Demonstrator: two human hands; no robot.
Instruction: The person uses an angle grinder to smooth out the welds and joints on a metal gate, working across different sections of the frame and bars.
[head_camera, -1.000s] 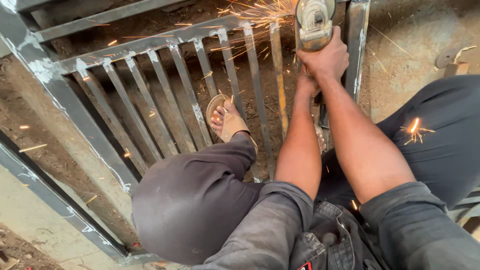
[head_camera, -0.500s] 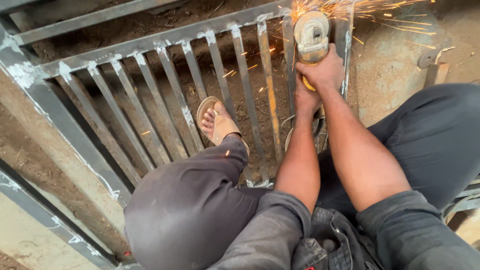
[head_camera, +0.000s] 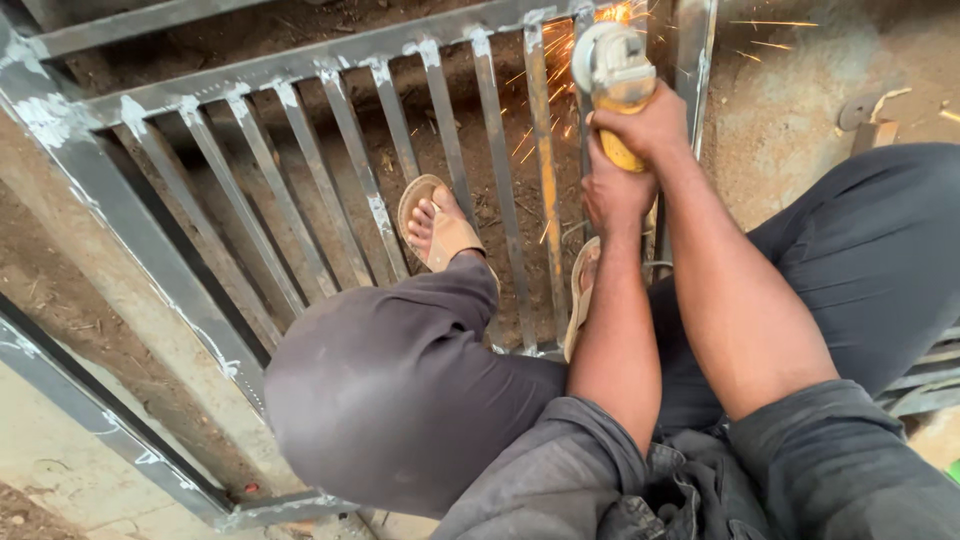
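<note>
Far left, the metal gate (head_camera: 150, 240) lies flat on the dirt ground (head_camera: 790, 130), its thick frame bar running diagonally and pale weld spots at the joints. Thin bars cross the middle with open gaps between them showing soil. A foot in a tan sandal (head_camera: 437, 222) stands in one gap, likely to brace the body and pin the gate down. The bent knee in dark trousers (head_camera: 400, 390) fills the centre, close to the lower frame corner.

Right of that, the left hand (head_camera: 612, 195) is closed around the rear handle of the angle grinder (head_camera: 615, 75), just beneath the right hand (head_camera: 650, 125), which is wrapped tightly around the yellow body. Two hands stacked like this probably steady the tool against kickback. The disc end touches the top rail where a bar meets it, sparks (head_camera: 545, 100) spraying left and right. A second sandal edge shows under the forearm.

Little room: bars flank the grinder on both sides, the gate's right upright just beside it. Open ground lies farther right.
</note>
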